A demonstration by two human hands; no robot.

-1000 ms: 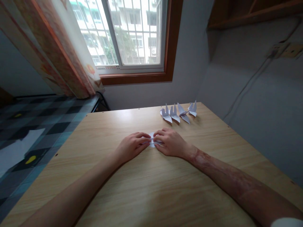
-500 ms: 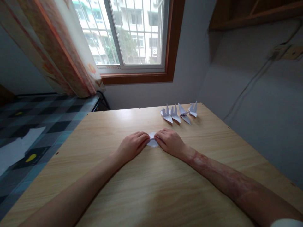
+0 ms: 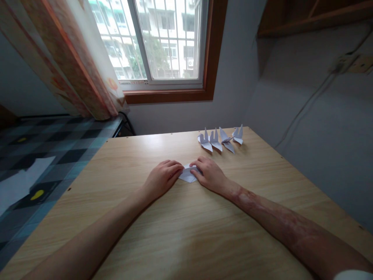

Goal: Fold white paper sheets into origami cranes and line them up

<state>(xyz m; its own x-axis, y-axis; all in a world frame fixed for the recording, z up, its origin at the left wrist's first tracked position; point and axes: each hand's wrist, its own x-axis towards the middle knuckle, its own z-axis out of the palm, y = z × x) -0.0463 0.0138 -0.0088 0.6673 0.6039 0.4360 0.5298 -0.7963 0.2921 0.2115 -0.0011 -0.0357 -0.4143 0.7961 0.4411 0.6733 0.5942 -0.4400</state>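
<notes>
A small folded piece of white paper lies on the wooden table between my two hands. My left hand grips its left end, thumb and fingers pressed together. At the right end, my right hand has its thumb on the near side and its fingertips on the far side, pinching the paper. The ends of the paper are partly covered by my fingers. Beyond my right hand, several folded white paper cranes stand in a row near the far edge.
To the left, white paper sheets lie on a checked cloth. A window with a curtain is beyond the table. On the right are a wall with a cable and a wooden shelf above.
The fingers of my right hand have spread slightly and shifted on the paper. More of its near face now shows, with a pointed lower edge. The cranes have not moved.
</notes>
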